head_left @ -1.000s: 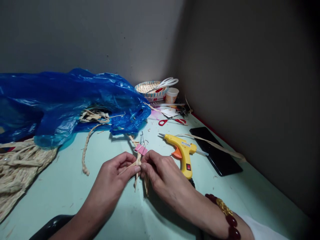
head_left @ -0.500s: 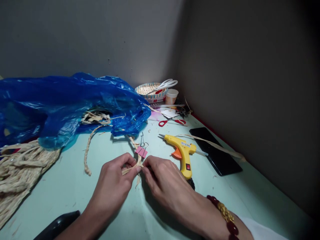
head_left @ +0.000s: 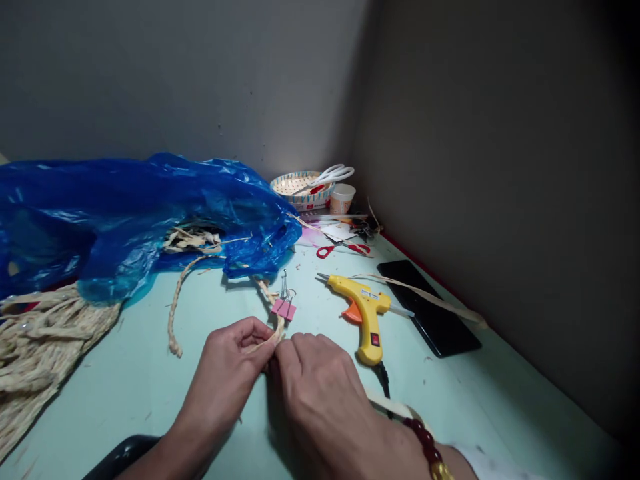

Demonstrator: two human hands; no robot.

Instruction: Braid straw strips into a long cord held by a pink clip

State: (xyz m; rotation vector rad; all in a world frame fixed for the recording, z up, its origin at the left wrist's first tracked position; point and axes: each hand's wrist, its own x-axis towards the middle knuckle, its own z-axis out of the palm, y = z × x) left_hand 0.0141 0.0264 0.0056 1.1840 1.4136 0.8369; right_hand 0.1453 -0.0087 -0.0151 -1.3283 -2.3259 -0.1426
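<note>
A pale braided straw cord (head_left: 279, 328) runs down from a pink binder clip (head_left: 284, 309) into my fingers at the middle of the table. My left hand (head_left: 227, 373) is closed, pinching the strands just below the clip between thumb and index finger. Right beside it, my right hand (head_left: 320, 387) has its fingers curled in at the strands; its fingertips are mostly hidden behind the hand. A pale strip (head_left: 387, 402) shows beyond my right wrist, near the beaded bracelet (head_left: 423, 440).
A yellow glue gun (head_left: 367, 313) lies to the right, before a black phone (head_left: 430, 307). Red-handled scissors (head_left: 343, 249), a basket (head_left: 301, 184) and a paper cup (head_left: 343, 199) are farther back. A blue plastic bag (head_left: 125, 213) and woven straw piece (head_left: 45, 347) fill the left.
My right hand has turned over and moved down and slightly left, its knuckles now facing up. The pale strip has come into view by the right wrist. My left hand keeps its pinch.
</note>
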